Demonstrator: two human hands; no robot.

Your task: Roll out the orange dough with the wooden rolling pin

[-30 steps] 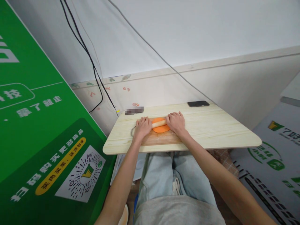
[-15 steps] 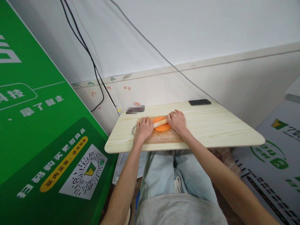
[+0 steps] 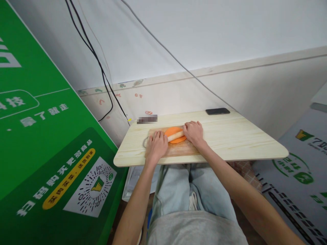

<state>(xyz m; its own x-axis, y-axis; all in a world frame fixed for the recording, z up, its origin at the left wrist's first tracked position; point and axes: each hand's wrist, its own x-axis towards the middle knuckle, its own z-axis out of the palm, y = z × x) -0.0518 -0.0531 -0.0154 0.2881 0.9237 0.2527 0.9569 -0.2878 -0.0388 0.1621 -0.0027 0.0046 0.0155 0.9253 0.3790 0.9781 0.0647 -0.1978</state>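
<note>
A flat orange sheet of dough lies on a wooden board, with a light rolling pin slanting across it. My left hand is closed over the pin's left end, near the board's metal ring handle. At the pin's right end, my right hand is wrapped round it. Both ends of the pin are hidden under my fingers.
The board rests on a pale wooden table. A black phone lies at the back right, and a blurred-out dark item at the back left. A green printed panel stands left of the table.
My left hand has moved slightly toward me with the pin's left end, so the pin slants a little more. My right hand has shifted only slightly.
</note>
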